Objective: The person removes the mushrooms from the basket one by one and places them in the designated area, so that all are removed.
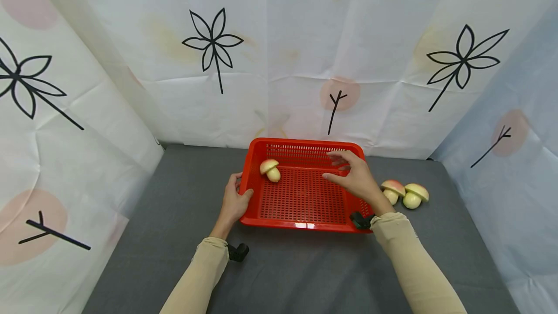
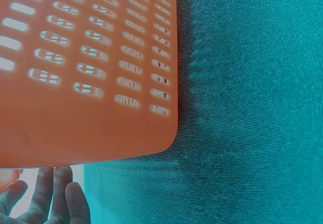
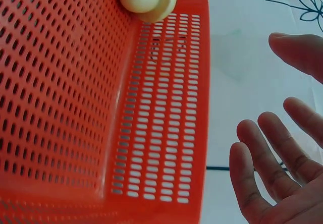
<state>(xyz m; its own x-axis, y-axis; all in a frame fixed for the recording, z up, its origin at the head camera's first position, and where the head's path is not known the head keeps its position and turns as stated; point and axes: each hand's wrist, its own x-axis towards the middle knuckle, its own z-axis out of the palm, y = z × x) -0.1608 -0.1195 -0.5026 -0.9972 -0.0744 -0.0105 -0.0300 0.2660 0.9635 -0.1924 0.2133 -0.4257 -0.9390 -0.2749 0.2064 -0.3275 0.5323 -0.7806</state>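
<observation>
A red plastic basket [image 1: 305,227] with slotted walls sits on the grey table. My left hand [image 1: 235,203] holds its left rim, thumb on the rim and fingers along the outer side. In the left wrist view, fingers [image 2: 58,199] show beside the basket's edge. One toy mushroom [image 1: 271,170], with a pinkish-yellow cap and pale stem, lies in the basket's left part. Over the right part hovers my right hand [image 1: 355,174], fingers spread and nothing in them. In the right wrist view that hand [image 3: 282,173] is apart from the basket's wall [image 3: 161,113].
Two more mushrooms, a pinkish one [image 1: 393,191] and a yellowish one [image 1: 415,196], lie side by side on the table [image 1: 174,236] right of the basket, near my right forearm. A patterned white cloth [image 1: 296,52] hangs behind and at both sides.
</observation>
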